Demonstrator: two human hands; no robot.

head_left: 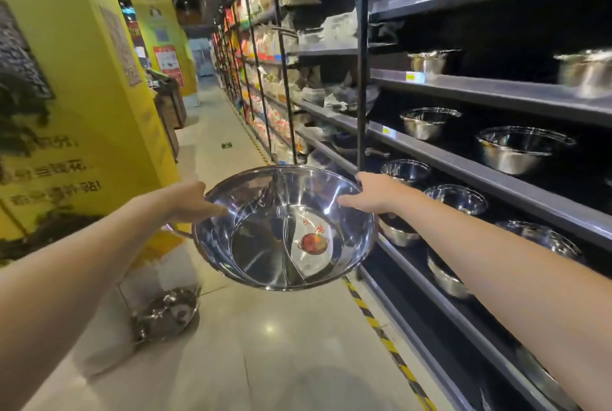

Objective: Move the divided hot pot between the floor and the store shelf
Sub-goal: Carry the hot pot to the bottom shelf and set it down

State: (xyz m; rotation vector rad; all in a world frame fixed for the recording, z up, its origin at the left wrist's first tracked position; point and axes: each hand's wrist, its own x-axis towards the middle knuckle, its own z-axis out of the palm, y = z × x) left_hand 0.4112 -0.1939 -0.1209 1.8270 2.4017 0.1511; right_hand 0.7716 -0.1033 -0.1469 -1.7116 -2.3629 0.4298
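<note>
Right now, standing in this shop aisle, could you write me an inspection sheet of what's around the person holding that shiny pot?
Surface: pale polished floor, yellow-black hazard tape along the shelf foot.
Job's things: divided hot pot held in the air, tilted, a label inside one half; dark store shelf to the right.
Clutter: another steel pot on the floor; steel bowls on the shelves.
Hands: left hand and right hand grip opposite rims.
Cables: nothing seen.
Surroundings: yellow printed pillar on the left; stocked shelves further down the aisle.
</note>
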